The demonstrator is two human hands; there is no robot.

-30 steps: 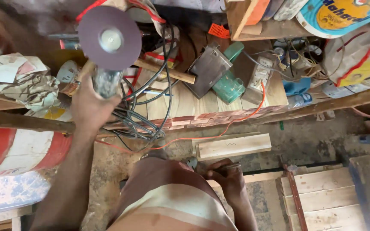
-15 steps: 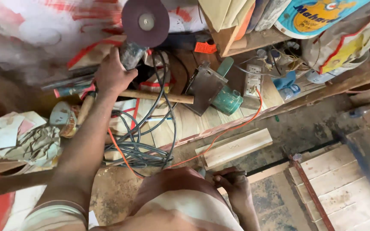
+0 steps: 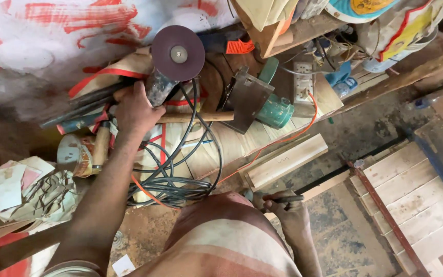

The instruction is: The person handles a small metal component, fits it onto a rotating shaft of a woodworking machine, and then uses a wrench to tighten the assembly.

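A cluttered wooden table stands by a red-smeared wall; the left hand grips the angle grinder there, while the right hand pinches a dark pencil lower down

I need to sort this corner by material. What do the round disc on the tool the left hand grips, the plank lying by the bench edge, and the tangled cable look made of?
The disc looks like abrasive sanding paper: matte maroon, with a metal hub. The plank is bare, pale wood, unpainted with visible grain. The cable seems rubber- or plastic-sheathed, dull black. The left hand grips the tool's grey body, probably metal.
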